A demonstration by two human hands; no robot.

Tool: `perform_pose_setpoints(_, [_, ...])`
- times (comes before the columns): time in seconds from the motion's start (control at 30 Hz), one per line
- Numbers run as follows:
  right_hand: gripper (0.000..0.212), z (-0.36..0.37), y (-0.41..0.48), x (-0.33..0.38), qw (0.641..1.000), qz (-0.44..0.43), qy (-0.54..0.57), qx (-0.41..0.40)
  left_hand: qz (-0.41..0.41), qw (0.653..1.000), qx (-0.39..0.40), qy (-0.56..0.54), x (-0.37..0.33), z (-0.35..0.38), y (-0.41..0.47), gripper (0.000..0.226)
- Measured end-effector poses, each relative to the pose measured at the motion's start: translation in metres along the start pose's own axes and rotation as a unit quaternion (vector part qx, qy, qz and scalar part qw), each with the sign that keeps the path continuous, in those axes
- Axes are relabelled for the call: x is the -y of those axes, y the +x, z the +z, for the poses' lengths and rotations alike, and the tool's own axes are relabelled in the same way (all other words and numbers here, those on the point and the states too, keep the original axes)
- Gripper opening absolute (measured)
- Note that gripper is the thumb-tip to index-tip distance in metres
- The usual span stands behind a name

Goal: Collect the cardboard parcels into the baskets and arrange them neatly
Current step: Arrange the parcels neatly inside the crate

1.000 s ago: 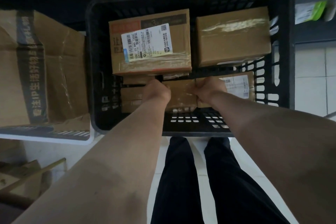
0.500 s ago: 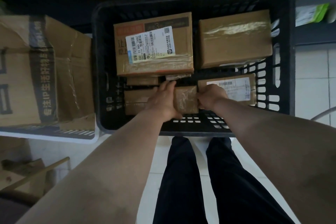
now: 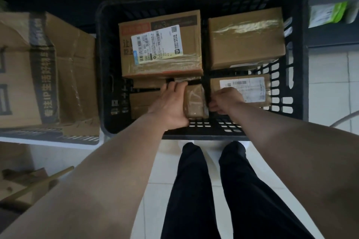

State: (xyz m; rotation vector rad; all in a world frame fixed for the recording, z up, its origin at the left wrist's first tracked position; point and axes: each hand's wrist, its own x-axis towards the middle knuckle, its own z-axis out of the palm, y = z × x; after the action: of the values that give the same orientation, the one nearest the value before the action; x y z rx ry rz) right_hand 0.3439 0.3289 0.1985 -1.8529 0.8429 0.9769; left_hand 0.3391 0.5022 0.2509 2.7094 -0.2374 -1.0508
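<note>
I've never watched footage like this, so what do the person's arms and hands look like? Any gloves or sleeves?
Both arms are bare, with no sleeves in view. The left hand and right hand wear no gloves, and no watch or rings show. The trousers are black.

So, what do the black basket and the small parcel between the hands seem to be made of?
The black basket looks like moulded plastic, matt, with slotted walls. The small parcel looks like brown cardboard wrapped in glossy clear tape, which catches the light.
</note>
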Motion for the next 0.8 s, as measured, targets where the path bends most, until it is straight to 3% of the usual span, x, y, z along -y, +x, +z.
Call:
perform_pose_setpoints(0.13, [0.018,0.006,-0.012,0.007,1.0,0.021,-0.011,-0.015,-0.063,0.986,-0.098,-0.123,0.02,-0.028,-0.027,0.058])
perform_pose_setpoints(0.33, [0.021,0.012,-0.021,0.019,0.999,0.029,-0.037,-0.003,-0.076,0.997,0.01,-0.016,0.024,-0.023,-0.022,0.085])
perform_pose_setpoints(0.5, [0.017,0.009,-0.018,0.011,0.994,0.012,-0.109,-0.026,-0.132,0.991,0.018,0.017,0.006,-0.001,-0.012,0.059])
perform_pose_setpoints(0.63, [0.019,0.014,-0.02,-0.001,0.993,0.015,-0.116,0.003,-0.109,0.994,0.029,-0.006,0.0,0.003,-0.011,0.037])
perform_pose_setpoints(0.73, [0.017,0.008,-0.027,0.0,0.984,-0.009,-0.171,-0.047,-0.137,0.988,0.004,-0.067,-0.007,0.005,-0.002,0.063])
perform_pose_setpoints(0.8, [0.016,-0.004,-0.03,0.002,0.958,-0.091,-0.231,-0.146,-0.113,0.993,-0.004,0.014,-0.01,0.008,0.007,0.093])
